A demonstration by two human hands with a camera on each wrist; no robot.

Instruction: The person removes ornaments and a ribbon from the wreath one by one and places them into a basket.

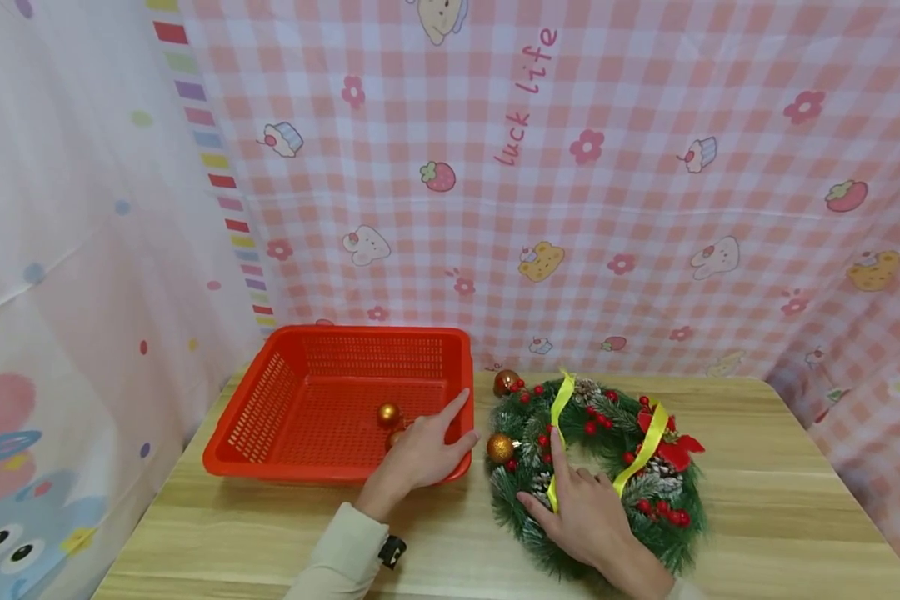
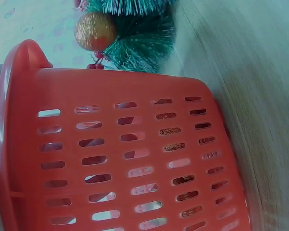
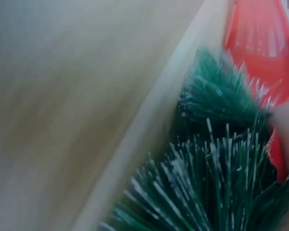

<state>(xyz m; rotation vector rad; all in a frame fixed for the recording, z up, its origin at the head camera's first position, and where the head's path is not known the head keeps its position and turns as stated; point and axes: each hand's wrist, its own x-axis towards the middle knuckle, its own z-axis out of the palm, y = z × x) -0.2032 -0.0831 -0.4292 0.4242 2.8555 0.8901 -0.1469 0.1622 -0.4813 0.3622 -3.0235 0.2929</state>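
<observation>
- The green wreath [image 1: 648, 485] lies flat on the tabletop, directly under the fingers of the right hand [image 1: 587, 515].
- That hand has its index finger stretched out and thumb spread, the remaining fingers bent; no clear grip shows, and how firmly the index finger presses I cannot tell.
- A yellow ribbon [image 1: 654, 435] has one stretch running past the index fingertip and another slanting away to the right of the bent fingers.
- Left of the index finger, a gold bauble [image 1: 500, 448] sits at the wreath's edge; farther beyond the fingertip is a coppery bauble [image 1: 506, 382].
- To the right of the fingers, a red flower [image 1: 675, 454] and red berries [image 1: 671, 515] decorate the ring.
- The left hand [image 1: 417, 454] reaches over the near right corner of a red basket [image 1: 322, 417], index finger and thumb extended and apart; its other fingers are hidden, so whether they hold anything I cannot tell.
- Left of that hand, a shiny gold ball [image 1: 388, 414] lies inside the basket, with another partly covered just beside the knuckles.
- Beyond both hands' fingers hangs a pink checked cloth [image 1: 645, 192].
</observation>
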